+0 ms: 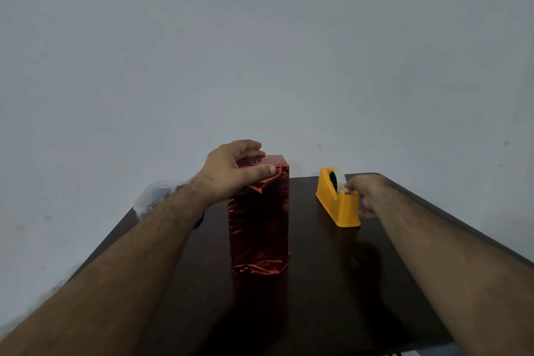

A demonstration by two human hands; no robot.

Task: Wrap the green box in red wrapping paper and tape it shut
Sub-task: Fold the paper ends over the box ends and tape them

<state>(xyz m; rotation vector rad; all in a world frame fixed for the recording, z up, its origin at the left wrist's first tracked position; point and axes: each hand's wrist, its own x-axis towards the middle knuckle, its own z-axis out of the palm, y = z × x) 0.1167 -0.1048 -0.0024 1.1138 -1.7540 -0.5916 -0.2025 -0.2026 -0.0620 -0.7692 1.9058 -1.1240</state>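
Observation:
A tall box covered in shiny red wrapping paper (260, 228) stands upright in the middle of the dark table (332, 283). None of the green box shows through the paper. My left hand (235, 169) grips the top of the wrapped box, thumb across the front and fingers curled over the top edge. To the right stands a yellow tape dispenser (336, 201). My right hand (365, 191) is at the dispenser's cutter end, fingertips pinching the clear tape end there.
A clear plastic object with something blue (157, 196) lies at the table's back left, partly hidden by my left forearm. A plain grey wall rises behind the table. The table's right edge runs diagonally past my right arm.

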